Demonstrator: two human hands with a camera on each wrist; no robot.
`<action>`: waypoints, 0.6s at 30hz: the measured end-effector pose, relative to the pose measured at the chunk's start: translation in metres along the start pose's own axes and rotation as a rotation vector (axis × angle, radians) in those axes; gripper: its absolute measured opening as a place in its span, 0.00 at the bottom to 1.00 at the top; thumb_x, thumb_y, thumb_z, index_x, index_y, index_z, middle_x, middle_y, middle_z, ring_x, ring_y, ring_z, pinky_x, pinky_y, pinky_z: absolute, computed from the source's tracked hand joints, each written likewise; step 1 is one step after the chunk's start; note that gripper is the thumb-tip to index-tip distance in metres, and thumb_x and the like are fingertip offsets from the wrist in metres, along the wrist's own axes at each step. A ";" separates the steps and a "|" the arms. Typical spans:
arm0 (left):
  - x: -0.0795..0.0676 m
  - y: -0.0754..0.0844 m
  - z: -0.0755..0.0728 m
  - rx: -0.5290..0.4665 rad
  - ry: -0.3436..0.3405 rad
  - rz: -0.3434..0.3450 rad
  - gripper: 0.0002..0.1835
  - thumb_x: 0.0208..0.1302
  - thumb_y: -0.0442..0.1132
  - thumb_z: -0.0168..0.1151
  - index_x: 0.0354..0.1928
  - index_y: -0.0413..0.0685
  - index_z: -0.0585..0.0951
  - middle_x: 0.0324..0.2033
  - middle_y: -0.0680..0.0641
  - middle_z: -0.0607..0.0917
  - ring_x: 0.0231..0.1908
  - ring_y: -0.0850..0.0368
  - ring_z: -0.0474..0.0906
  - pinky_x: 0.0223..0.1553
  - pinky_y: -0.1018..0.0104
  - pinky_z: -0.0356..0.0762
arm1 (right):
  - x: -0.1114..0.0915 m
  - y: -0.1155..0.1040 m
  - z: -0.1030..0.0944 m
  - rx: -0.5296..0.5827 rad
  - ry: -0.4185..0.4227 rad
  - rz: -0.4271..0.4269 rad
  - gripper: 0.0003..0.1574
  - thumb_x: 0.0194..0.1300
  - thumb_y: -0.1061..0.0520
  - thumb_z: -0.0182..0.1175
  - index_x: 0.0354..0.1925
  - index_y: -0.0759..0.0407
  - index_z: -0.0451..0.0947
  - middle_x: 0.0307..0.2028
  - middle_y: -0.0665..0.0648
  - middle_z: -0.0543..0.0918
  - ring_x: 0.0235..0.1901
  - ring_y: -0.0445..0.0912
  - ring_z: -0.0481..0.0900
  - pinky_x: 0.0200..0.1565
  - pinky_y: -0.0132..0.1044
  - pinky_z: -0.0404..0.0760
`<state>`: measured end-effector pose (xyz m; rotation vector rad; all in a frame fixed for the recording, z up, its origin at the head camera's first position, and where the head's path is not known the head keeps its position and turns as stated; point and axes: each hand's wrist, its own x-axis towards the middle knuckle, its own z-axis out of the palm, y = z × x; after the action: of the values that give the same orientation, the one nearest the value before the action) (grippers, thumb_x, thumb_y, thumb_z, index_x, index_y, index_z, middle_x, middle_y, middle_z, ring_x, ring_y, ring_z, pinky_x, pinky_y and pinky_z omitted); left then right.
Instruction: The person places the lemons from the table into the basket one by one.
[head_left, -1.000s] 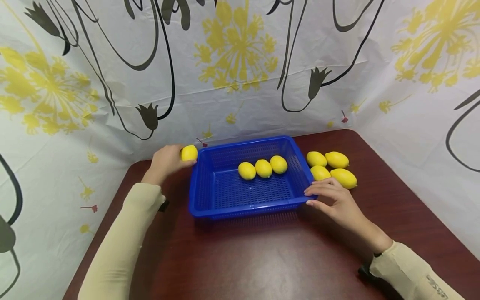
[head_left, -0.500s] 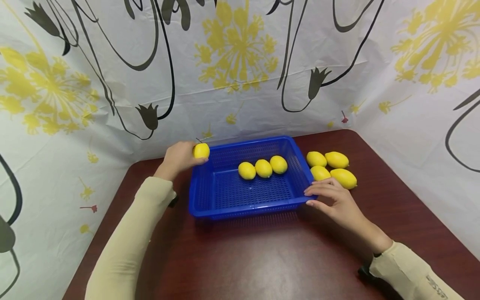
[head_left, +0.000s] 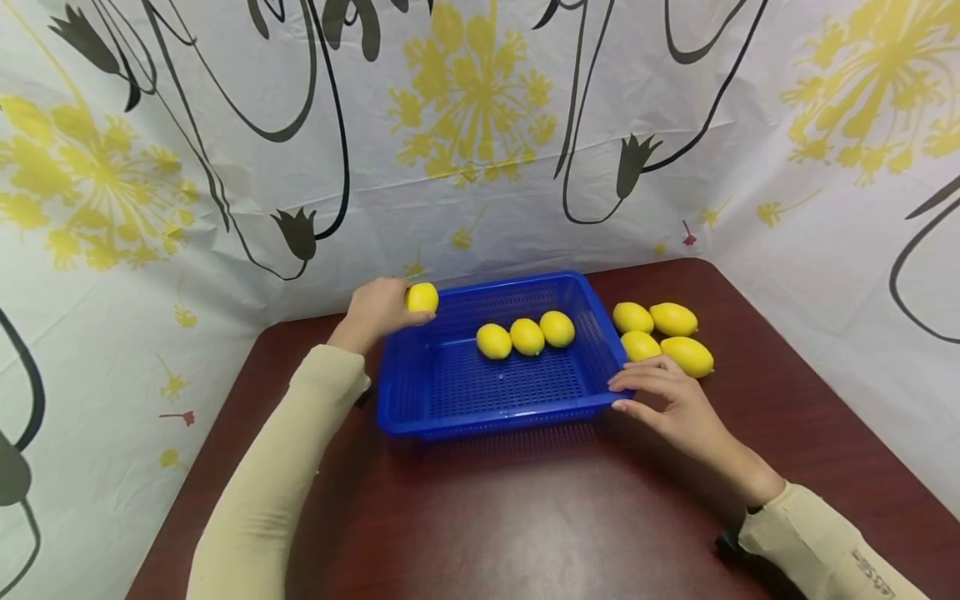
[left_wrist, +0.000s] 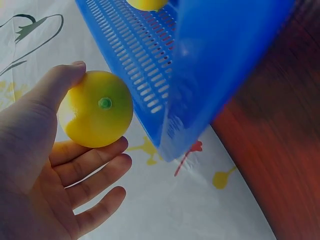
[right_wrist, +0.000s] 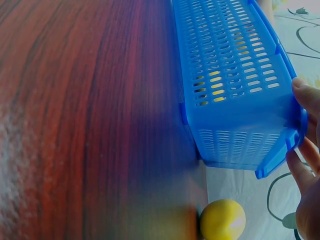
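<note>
My left hand (head_left: 378, 310) holds a lemon (head_left: 422, 298) over the back left corner of the blue basket (head_left: 495, 417). In the left wrist view, thumb and fingers pinch that lemon (left_wrist: 97, 110), its green stem end facing the camera, while the other fingers spread loosely. Three lemons (head_left: 527, 337) lie in a row on the basket floor toward the back right. At the basket's front right corner, my right hand (head_left: 671, 400) grips the rim; the right wrist view has the thumb (right_wrist: 306, 95) on one side of the rim and fingers on the other.
Several lemons (head_left: 674, 320) sit in a cluster on the dark red wooden table (head_left: 487, 517), just right of the basket. A white patterned cloth (head_left: 480, 225) hangs behind the table and along both sides.
My left hand has carried its lemon rightward and slightly up, from beside the basket's left rim to over its back left corner. The right hand and the basket have stayed put.
</note>
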<state>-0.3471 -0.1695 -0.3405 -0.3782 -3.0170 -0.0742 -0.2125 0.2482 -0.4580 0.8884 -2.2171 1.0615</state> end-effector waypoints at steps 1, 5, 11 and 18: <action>0.001 0.002 0.000 -0.004 -0.002 0.001 0.27 0.56 0.66 0.65 0.35 0.48 0.79 0.27 0.46 0.81 0.26 0.52 0.73 0.24 0.62 0.68 | 0.000 0.000 0.000 0.001 0.002 -0.006 0.23 0.45 0.69 0.76 0.42 0.54 0.87 0.43 0.48 0.88 0.53 0.41 0.74 0.57 0.21 0.66; 0.004 0.008 0.000 -0.007 -0.006 0.012 0.26 0.56 0.65 0.66 0.33 0.48 0.78 0.25 0.47 0.79 0.25 0.53 0.72 0.24 0.62 0.67 | 0.000 -0.001 -0.001 0.003 0.011 -0.022 0.23 0.45 0.70 0.76 0.42 0.55 0.87 0.43 0.49 0.89 0.53 0.42 0.74 0.57 0.21 0.66; 0.009 0.016 0.001 -0.015 0.006 0.030 0.26 0.56 0.66 0.66 0.29 0.50 0.75 0.23 0.49 0.75 0.24 0.53 0.70 0.23 0.62 0.66 | 0.000 -0.001 -0.001 -0.002 0.010 -0.014 0.23 0.45 0.70 0.76 0.42 0.55 0.87 0.43 0.50 0.89 0.53 0.42 0.74 0.58 0.21 0.66; 0.015 0.023 0.000 -0.030 0.007 0.032 0.26 0.57 0.67 0.65 0.31 0.50 0.77 0.25 0.49 0.77 0.26 0.53 0.71 0.25 0.61 0.67 | 0.001 -0.001 -0.001 -0.004 0.016 -0.023 0.23 0.45 0.70 0.75 0.42 0.55 0.87 0.43 0.49 0.89 0.52 0.46 0.75 0.58 0.21 0.66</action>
<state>-0.3557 -0.1432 -0.3382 -0.4284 -3.0049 -0.1186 -0.2119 0.2478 -0.4565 0.8979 -2.1898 1.0496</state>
